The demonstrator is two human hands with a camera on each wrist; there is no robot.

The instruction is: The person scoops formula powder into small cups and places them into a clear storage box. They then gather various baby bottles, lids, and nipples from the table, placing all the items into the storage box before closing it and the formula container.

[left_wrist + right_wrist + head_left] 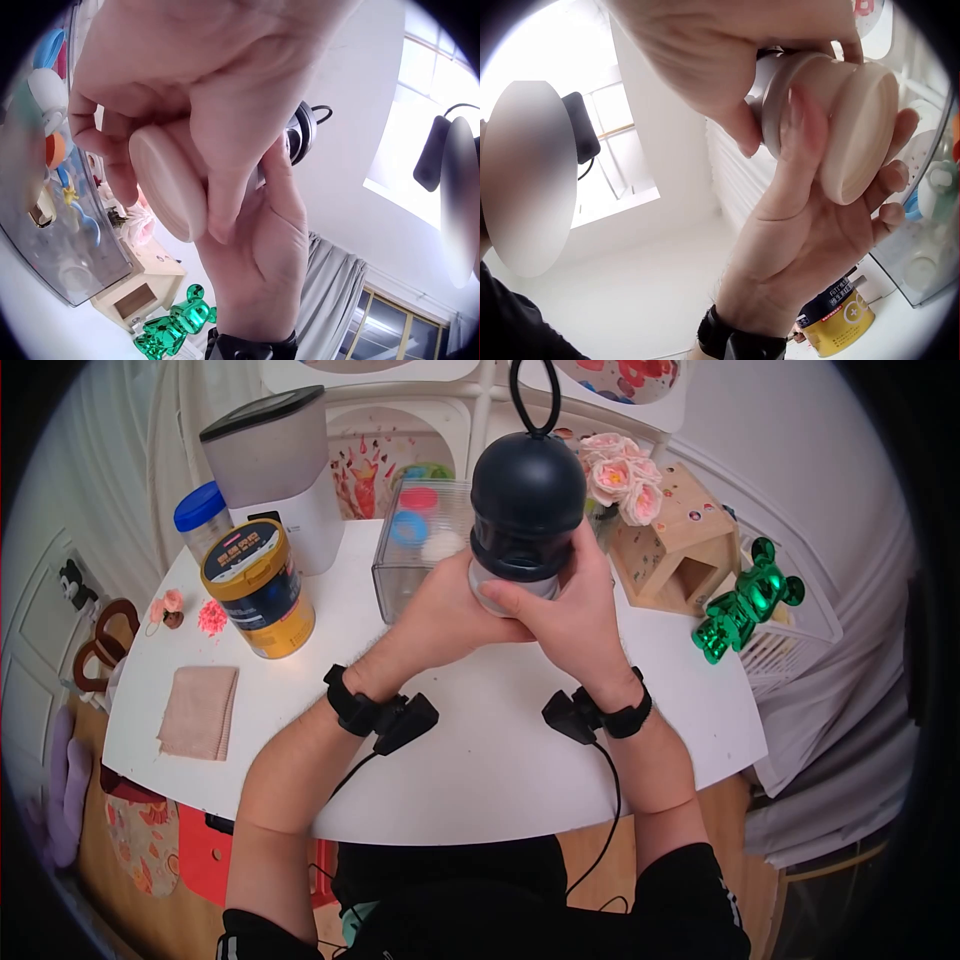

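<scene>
The dark-topped bottle is held above the white table. The left hand has thumb and fingers curled round its pale base; the right hand grips the body next to it, fingers closed. Beyond the left hand stands a clear box; further out, a yellow tub stands left, a green bear figure right.

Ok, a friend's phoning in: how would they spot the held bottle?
Start at the white table. Above it, the left hand and right hand grip the bottle. Unlike the clear box and pink flowers behind, it has a dark domed top with a loop.
</scene>
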